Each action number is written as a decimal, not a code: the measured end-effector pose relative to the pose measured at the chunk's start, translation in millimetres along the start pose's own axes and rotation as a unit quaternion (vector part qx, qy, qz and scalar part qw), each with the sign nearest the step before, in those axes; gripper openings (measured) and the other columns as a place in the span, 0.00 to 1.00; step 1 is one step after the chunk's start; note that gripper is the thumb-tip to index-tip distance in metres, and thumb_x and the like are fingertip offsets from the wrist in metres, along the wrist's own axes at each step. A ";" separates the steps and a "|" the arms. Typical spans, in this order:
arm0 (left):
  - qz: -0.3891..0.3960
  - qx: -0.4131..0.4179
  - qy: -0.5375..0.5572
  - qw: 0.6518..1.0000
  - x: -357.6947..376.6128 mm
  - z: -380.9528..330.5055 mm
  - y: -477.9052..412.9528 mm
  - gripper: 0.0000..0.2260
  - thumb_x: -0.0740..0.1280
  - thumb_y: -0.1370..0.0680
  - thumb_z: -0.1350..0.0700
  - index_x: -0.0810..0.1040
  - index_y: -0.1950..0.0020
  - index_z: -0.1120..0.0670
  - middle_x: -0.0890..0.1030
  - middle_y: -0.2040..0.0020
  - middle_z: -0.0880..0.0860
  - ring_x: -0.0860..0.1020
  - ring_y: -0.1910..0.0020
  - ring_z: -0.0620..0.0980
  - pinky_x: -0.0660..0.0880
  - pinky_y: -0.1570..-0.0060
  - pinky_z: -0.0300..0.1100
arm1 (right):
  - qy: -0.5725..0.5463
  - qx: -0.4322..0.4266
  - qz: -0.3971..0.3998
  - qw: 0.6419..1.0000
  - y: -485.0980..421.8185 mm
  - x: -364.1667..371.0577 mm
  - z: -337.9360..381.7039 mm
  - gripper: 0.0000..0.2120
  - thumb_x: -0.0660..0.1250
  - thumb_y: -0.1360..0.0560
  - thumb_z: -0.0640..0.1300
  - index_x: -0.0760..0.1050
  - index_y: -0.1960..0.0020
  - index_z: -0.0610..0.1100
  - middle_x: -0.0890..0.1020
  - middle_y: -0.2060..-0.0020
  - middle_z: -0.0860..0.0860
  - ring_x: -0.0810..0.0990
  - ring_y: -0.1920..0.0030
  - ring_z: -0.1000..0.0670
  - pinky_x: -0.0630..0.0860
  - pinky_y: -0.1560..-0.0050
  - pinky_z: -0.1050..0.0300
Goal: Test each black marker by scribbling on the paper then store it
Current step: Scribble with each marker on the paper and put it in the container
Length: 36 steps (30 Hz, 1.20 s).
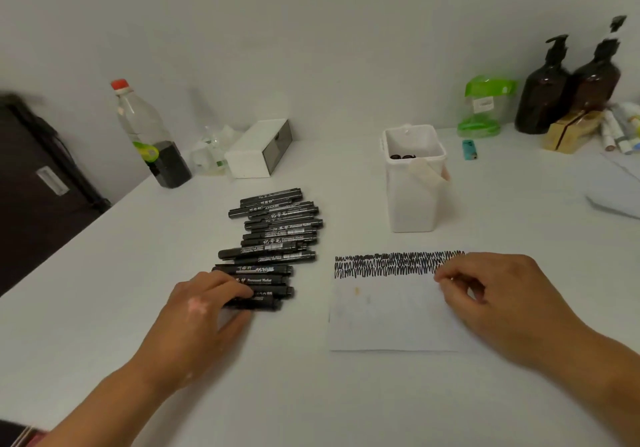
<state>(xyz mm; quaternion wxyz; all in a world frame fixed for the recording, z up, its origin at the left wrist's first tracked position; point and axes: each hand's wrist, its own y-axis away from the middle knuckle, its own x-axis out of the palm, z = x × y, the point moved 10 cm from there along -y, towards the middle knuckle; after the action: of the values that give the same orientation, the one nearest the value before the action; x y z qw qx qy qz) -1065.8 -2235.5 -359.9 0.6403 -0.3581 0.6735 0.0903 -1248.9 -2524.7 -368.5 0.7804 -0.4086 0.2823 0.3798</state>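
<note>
While right hand (pixel 498 294) rests loosely curled and empty on paper (pixel 388 318) at its right edge, left hand (pixel 197 315) fingers and thumb pinching nearest marker (pixel 263 304), marker pile (pixel 277 228) left of paper, white holder (pixel 412 201) beyond

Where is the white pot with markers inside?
In the head view, the white pot stands right of centre on the table, just behind the scribbled paper and to the right of the pile of black markers.
</note>
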 end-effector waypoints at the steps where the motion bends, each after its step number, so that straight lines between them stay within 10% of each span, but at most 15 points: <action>1: 0.001 -0.004 -0.001 1.000 1.4 -0.3 1.2 0.08 0.74 0.28 0.55 0.84 0.49 0.49 0.80 0.54 0.43 0.79 0.57 0.49 0.77 0.56 0.51 | -0.002 0.001 -0.001 1.000 0.2 -0.4 -0.1 0.09 0.76 0.31 0.40 0.83 0.59 0.54 0.78 0.71 0.64 0.77 0.66 0.57 0.72 0.60 0.65; 12: 0.036 0.008 0.094 0.995 4.7 -31.2 -4.8 0.10 0.74 0.25 0.55 0.82 0.46 0.44 0.78 0.56 0.36 0.77 0.57 0.38 0.70 0.56 0.26 | -0.001 0.006 -0.012 1.000 0.4 -5.7 2.5 0.09 0.76 0.31 0.39 0.84 0.59 0.53 0.76 0.72 0.65 0.77 0.67 0.53 0.72 0.61 0.65; 23: 0.019 0.136 0.202 0.970 24.0 -134.1 -62.8 0.08 0.72 0.23 0.53 0.82 0.44 0.46 0.80 0.55 0.41 0.77 0.57 0.39 0.73 0.54 0.31 | -0.133 0.051 0.111 0.984 -27.3 21.9 37.0 0.12 0.70 0.29 0.63 0.80 0.48 0.62 0.85 0.59 0.62 0.81 0.60 0.61 0.73 0.59 0.71; 36: 0.022 0.127 0.193 0.973 51.6 -123.4 -71.8 0.15 0.66 0.21 0.48 0.76 0.34 0.49 0.80 0.48 0.43 0.77 0.50 0.41 0.72 0.48 0.35 | -0.257 0.126 0.020 0.958 -23.6 8.7 -7.0 0.08 0.77 0.28 0.48 0.84 0.53 0.61 0.87 0.61 0.56 0.82 0.61 0.51 0.75 0.57 0.66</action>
<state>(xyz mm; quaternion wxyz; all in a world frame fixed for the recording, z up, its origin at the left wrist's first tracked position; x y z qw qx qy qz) -1117.4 -2378.3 -363.4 0.5368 -0.2693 0.7978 -0.0528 -1225.6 -2536.4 -368.5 0.8641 -0.1903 0.1258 0.4487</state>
